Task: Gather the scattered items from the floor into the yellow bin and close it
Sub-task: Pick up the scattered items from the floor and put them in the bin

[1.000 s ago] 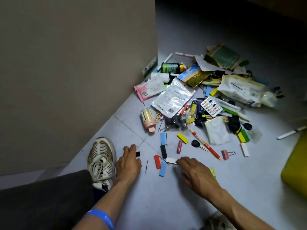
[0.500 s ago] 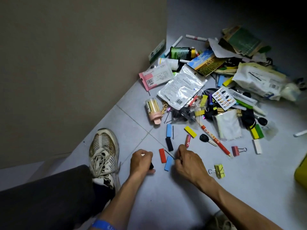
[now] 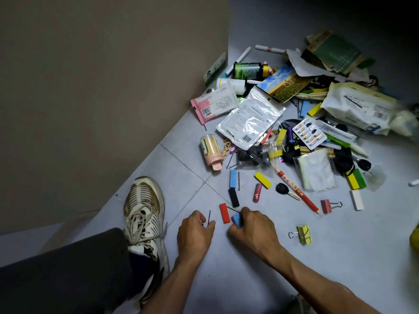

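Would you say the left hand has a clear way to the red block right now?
Probably yes: the left hand lies just left of the red block, with only a hairpin and bare floor between them.

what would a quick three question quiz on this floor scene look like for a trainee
1. True or false: the right hand grips a blue block.
2. Which lies nearest the left hand? A) hairpin B) yellow binder clip C) key
3. Fill in: the block between the two hands is ____.

Key: 1 true; 2 A; 3 red, the red block.
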A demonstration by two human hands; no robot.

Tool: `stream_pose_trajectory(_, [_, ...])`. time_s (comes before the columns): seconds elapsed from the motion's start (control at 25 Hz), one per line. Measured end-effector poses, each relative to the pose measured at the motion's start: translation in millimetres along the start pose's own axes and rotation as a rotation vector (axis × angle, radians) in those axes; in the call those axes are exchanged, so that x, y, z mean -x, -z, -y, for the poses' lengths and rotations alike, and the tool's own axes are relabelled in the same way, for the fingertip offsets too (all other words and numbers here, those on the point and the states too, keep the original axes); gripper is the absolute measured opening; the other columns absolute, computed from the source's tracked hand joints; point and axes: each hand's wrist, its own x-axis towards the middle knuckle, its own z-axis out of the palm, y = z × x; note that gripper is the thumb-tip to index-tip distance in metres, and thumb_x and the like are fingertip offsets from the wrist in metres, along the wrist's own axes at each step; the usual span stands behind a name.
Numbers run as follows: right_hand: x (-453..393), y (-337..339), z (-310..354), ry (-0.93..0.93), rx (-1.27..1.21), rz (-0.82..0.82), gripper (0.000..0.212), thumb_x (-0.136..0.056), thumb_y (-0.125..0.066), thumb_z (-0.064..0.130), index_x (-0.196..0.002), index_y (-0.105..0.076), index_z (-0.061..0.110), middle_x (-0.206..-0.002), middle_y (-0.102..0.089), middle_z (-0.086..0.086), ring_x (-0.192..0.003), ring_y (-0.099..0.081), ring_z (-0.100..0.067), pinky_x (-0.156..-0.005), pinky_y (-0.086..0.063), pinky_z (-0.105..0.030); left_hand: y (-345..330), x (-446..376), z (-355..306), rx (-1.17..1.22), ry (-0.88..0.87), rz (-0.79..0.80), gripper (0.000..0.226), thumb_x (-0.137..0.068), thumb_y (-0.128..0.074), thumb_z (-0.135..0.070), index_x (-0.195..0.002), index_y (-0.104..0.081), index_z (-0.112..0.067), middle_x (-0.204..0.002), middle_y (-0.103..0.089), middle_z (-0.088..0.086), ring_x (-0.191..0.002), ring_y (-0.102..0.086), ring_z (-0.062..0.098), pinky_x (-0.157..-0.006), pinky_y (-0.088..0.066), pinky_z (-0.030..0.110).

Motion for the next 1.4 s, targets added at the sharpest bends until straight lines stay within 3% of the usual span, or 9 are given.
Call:
stream_pose_trajectory(0.2, [1,13,-12,-0.134,-0.899,0.162,0.021,-0.074,-0.066,0.013,-0.072,-0.045,0.012,-0.064,-0.053,-0.007,-0.058,-0.049,-0.016,-0.051,-0.040,-0.023,-7,-2,-5,0.018,-0.009,-0.002,0.006,-0.084,-0.066,-0.021,-0.080,-0.066,-0.016,-0.083,-0.069,0.000,-0.070,-0.060,0.014,-0.060,-0.048,0.024])
stream_pose_trajectory(0.36, [-1,26,-11,-0.113,-1.038,0.274,0.025,-0.070,-0.052,0.007,-0.092,-0.060,0.015,-0.057,-0.058,-0.005,-0.050,-0.051,-0.017,-0.046,-0.041,-0.019,-6,-4,-7,-0.014,-0.003,0.052,0.011,-0.077,-0.064,-0.024,-0.077,-0.064,-0.012,-0.071,-0.064,0.000,-0.066,-0.061,0.017,-0.058,-0.050,0.027])
stream_pose_trajectory(0.48, [-7,28,-9,-0.158,-1.098,0.270,0.020,-0.070,-0.044,0.005,-0.071,-0.062,0.015,-0.055,-0.051,-0.010,-0.048,-0.049,-0.021,-0.050,-0.045,-0.027,-5,-9,-8,-0.033,-0.039,0.029,0.014,-0.076,-0.064,-0.026,-0.073,-0.060,-0.013,-0.070,-0.060,-0.002,-0.063,-0.057,0.014,-0.055,-0.047,0.025])
stream_pose_trajectory(0.6, [-9,21,-7,-0.131,-0.818,0.109,0.021,-0.084,-0.052,0.009,-0.068,-0.058,0.021,-0.067,-0.061,0.002,-0.059,-0.057,-0.016,-0.056,-0.048,-0.029,-4,-8,-3,-0.030,-0.081,-0.010,0.013,-0.080,-0.069,-0.026,-0.082,-0.059,-0.017,-0.086,-0.058,-0.005,-0.071,-0.055,0.011,-0.060,-0.045,0.023])
stream_pose_trajectory(0.76, [-8,14,-8,0.216,0.138,-0.038,0.015,-0.098,-0.048,0.025,-0.107,-0.060,0.020,-0.099,-0.064,0.001,-0.076,-0.063,-0.020,-0.066,-0.053,-0.033,-6,3,3,0.262,-0.038,-0.004,0.007,-0.086,-0.072,-0.022,-0.086,-0.069,-0.016,-0.082,-0.066,-0.007,-0.073,-0.063,0.009,-0.061,-0.044,0.014])
stream_pose_trajectory(0.88, [-7,10,-5,0.322,0.357,-0.041,0.015,-0.097,-0.048,0.009,-0.106,-0.059,0.008,-0.096,-0.059,-0.010,-0.067,-0.062,-0.029,-0.053,-0.045,-0.037,-5,7,-2,0.817,0.273,0.247,0.016,-0.086,-0.074,-0.024,-0.087,-0.071,-0.008,-0.064,-0.065,0.003,-0.052,-0.056,0.014,-0.051,-0.048,0.024])
stream_pose_trajectory(1.0, [-7,11,-3,0.302,0.435,-0.006,0.017,-0.099,-0.041,0.010,-0.106,-0.055,0.006,-0.099,-0.057,-0.014,-0.065,-0.062,-0.031,-0.051,-0.036,-0.035,-2,8,-6,0.979,0.390,0.325,0.016,-0.087,-0.072,-0.022,-0.088,-0.070,-0.006,-0.064,-0.064,0.008,-0.053,-0.056,0.018,-0.054,-0.051,0.029])
stream_pose_trajectory(1.24, [-7,18,-12,0.173,0.266,-0.058,0.020,-0.096,-0.039,0.031,-0.101,-0.048,0.013,-0.105,-0.060,-0.010,-0.074,-0.063,-0.030,-0.060,-0.045,-0.035,-11,2,-27,0.288,0.075,0.025,0.029,-0.078,-0.075,-0.045,-0.086,-0.062,-0.020,-0.084,-0.061,-0.011,-0.076,-0.059,0.010,-0.059,-0.041,0.018])
stream_pose_trajectory(1.4, [-23,18,0,0.164,0.218,-0.181,0.025,-0.096,-0.043,0.039,-0.097,-0.050,0.016,-0.094,-0.061,-0.004,-0.073,-0.062,-0.030,-0.058,-0.044,-0.034,-16,-3,-42,0.101,0.018,0.009,0.032,-0.083,-0.067,-0.053,-0.087,-0.066,-0.021,-0.089,-0.067,-0.005,-0.075,-0.061,0.013,-0.064,-0.044,0.023])
